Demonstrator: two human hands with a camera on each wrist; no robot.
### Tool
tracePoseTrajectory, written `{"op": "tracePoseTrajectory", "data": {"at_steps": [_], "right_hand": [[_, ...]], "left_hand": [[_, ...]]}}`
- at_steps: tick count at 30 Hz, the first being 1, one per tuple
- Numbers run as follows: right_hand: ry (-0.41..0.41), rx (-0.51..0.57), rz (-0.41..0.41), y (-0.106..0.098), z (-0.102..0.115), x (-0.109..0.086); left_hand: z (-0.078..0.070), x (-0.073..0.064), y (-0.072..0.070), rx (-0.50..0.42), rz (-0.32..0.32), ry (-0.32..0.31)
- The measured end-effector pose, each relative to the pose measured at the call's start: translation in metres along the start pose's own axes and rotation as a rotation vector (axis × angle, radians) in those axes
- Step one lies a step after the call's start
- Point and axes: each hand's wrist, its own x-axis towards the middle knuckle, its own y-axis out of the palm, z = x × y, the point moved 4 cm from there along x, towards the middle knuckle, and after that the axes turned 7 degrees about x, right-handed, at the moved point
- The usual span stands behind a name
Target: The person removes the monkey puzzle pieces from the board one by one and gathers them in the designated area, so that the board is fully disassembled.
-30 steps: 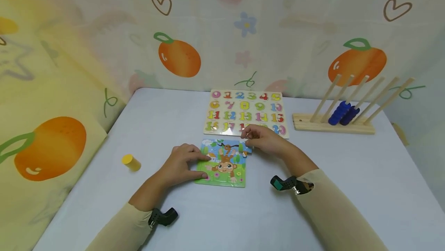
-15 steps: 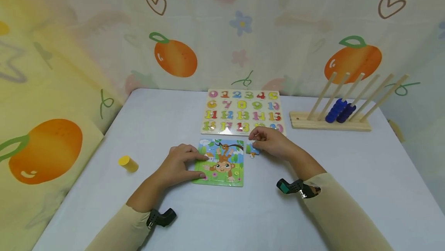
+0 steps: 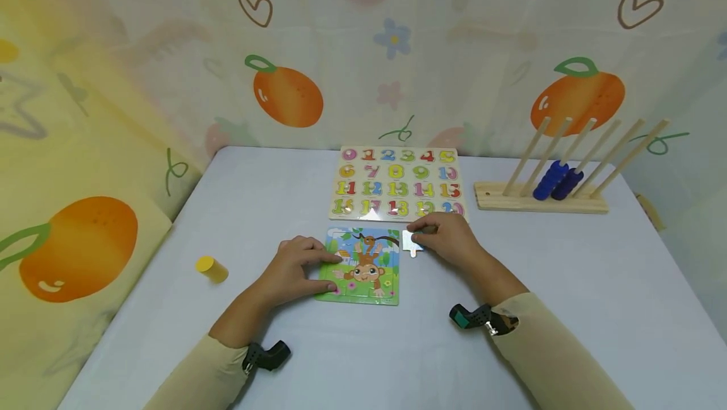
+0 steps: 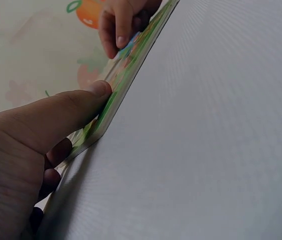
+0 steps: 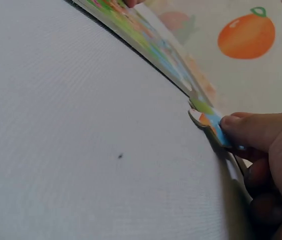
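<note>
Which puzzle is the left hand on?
The monkey puzzle, the one in front: the left hand rests on its left side. The number puzzle lies farther back, untouched by that hand.

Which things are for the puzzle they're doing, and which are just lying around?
For the puzzle:
- monkey puzzle
- loose piece, held beside it

Seemingly just lying around:
- number board
- peg stand with blue rings
- yellow cylinder

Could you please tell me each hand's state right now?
Left hand: open, resting on the monkey puzzle.
Right hand: closed, pinching a puzzle piece.
</note>
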Motion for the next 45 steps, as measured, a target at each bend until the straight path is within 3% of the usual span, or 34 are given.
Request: {"op": "tracePoseTrajectory", "data": {"at_steps": [6, 15, 24, 34, 45], "right_hand": [[-0.067, -0.037, -0.029, -0.001, 0.002, -0.005], [-0.084, -0.08, -0.014, 0.001, 0.002, -0.006], [-0.083, 0.026, 0.013, -0.002, 0.004, -0.004], [0.007, 0.144, 0.08, 0.0, 0.013, -0.001], [-0.069, 0.178, 0.208, 0.016, 0.032, 0.014]], "left_hand": [[0.001, 0.0, 0.001, -0.017, -0.027, 0.02], [0.002, 0.0, 0.002, -0.032, -0.02, 0.009], [0.001, 0.001, 0.0, -0.048, 0.008, -0.045], [-0.006, 0.008, -0.002, -0.163, -0.006, -0.053], [-0.018, 0.025, 0.007, -0.187, 0.038, -0.038]]}}
